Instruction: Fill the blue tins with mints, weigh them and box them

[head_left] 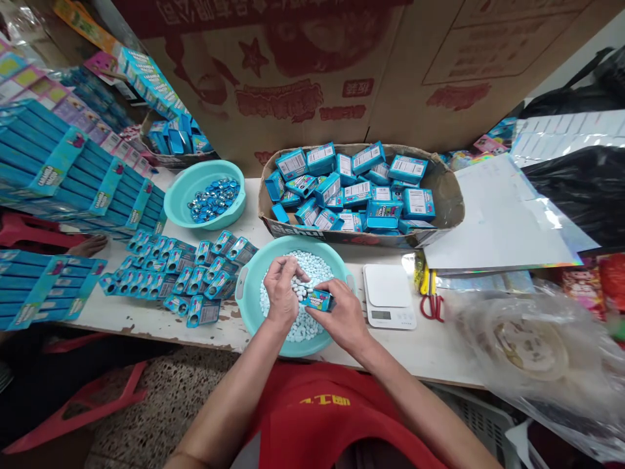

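Over a turquoise basin (247,296) of small pale candies (315,264), my right hand (346,317) grips a little blue candy box (318,299) between thumb and fingers. The box lies on its side, one end facing my left hand. My left hand (283,290) is curled beside that end, with several of the pale candies held at its fingers. Whether any candies are inside the box is hidden. Left of the basin stand rows of similar blue boxes (202,311) with round openings facing me.
A smaller turquoise basin (176,202) holds blue and silver caps (215,200). Behind the work basin is a cut-down carton (446,195) of blue boxes. A white scale (388,286) and red-handled scissors (432,307) lie to the right. Stacked blue packs (73,169) and another person's hand (89,246) are left.
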